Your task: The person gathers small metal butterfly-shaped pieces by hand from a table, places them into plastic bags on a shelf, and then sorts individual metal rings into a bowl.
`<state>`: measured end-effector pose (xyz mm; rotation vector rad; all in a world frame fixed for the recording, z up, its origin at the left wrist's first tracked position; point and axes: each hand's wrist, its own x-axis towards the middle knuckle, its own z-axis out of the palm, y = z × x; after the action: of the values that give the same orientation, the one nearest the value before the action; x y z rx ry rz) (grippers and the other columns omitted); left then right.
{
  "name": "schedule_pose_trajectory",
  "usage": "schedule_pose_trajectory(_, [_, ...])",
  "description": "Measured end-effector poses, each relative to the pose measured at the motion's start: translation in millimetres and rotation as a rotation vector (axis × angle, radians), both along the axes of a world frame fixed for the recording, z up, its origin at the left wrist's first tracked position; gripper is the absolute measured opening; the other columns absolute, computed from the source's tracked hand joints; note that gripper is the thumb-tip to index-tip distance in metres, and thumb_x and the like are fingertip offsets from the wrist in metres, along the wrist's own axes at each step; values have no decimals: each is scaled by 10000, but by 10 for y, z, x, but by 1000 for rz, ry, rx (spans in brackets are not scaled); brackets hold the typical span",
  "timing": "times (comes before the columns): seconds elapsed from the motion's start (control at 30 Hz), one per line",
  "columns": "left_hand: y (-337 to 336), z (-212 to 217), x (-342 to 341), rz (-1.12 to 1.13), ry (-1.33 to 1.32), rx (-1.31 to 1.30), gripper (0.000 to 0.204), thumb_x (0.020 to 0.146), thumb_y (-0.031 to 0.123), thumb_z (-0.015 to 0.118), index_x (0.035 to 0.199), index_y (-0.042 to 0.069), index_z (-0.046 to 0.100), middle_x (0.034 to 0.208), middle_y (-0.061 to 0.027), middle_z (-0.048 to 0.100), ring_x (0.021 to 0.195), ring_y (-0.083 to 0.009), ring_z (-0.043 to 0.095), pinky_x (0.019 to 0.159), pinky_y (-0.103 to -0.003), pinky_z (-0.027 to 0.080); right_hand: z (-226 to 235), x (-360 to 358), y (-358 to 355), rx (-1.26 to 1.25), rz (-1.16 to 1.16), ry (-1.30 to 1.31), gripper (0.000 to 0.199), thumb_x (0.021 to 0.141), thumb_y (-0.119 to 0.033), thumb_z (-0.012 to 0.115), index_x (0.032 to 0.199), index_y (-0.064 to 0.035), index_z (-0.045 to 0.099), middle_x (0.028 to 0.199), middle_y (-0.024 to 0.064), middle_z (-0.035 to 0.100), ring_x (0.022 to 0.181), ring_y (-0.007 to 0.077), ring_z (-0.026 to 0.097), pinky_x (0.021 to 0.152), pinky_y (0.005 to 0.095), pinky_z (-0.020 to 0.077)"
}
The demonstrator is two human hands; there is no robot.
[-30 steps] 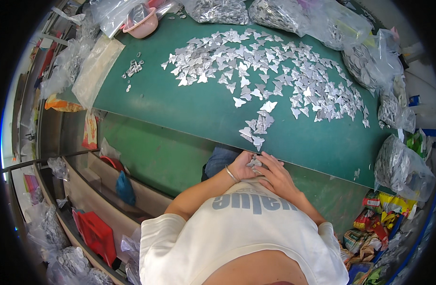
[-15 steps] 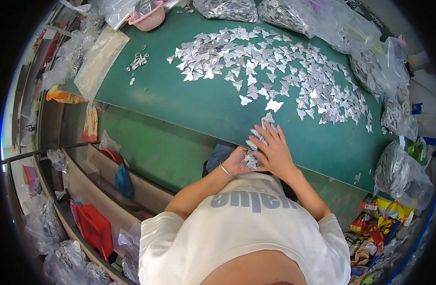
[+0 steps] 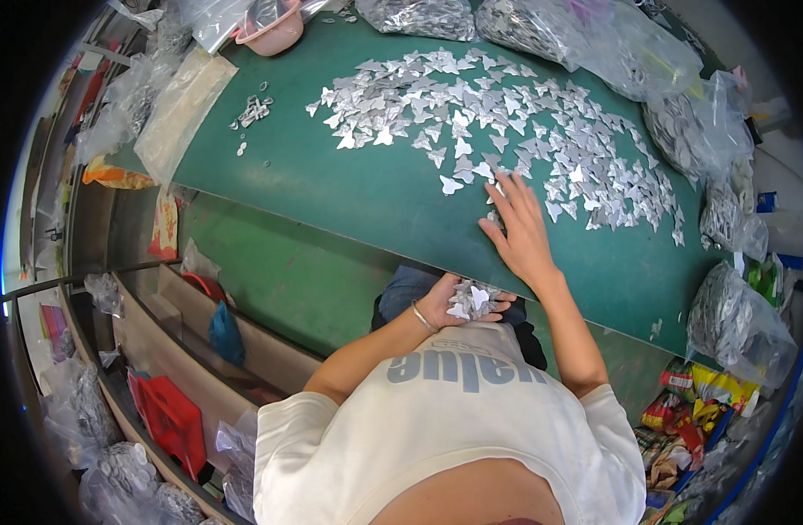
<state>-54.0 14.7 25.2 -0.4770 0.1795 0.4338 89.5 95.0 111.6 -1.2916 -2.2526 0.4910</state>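
We see the left hand (image 3: 443,303) palm up, loosely cupped at the near edge of the bench (image 3: 357,206), fingers not closed; a small heap of silver winged pieces (image 3: 471,299) rests in it. Right hand (image 3: 517,223) is ahead of it, palm down over the bench, fingers extended and slightly parted, fingertips at the near side of a wide spread of loose pieces (image 3: 585,171). A bit of silver shows beside its thumb; we can't tell if anything is pinched under the palm.

Progress, by our reckoning: one handful is collected in the left hand, but most pieces lie loose on the bench, ahead of the right hand and out to both sides of it. They overlap, in no visible rows. So we'd call it early, much left.

Farther left of the right hand we note a little pile of small ring-like parts (image 3: 255,111), a flat clear bag (image 3: 181,114) and a pink bowl (image 3: 274,37). Beyond the spread, filled plastic bags (image 3: 419,19) line the far edge.
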Motion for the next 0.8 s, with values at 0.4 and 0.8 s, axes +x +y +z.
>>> schedule_pose_trajectory(0.4, [-96, -149, -30, 94, -60, 204, 455, 898, 323, 368, 1151, -33, 494, 1150, -226, 534, 1035, -284, 549, 891, -387, 448, -28, 162, -1008, -242, 457, 72, 405, 754, -143, 631, 1121, -13, 518, 1253, 151, 450, 1211, 361, 378, 992, 486, 310])
schedule_pose_trajectory(0.8, [-215, 39, -184, -70, 164, 84, 270, 842, 201, 486, 1001, -4, 561, 983, -200, 590, 883, -327, 589, 724, -452, 512, 115, 212, -907, -70, 148, 399, 170, 727, 20, 579, 892, 24, 619, 946, 138, 584, 950, 324, 540, 812, 399, 433])
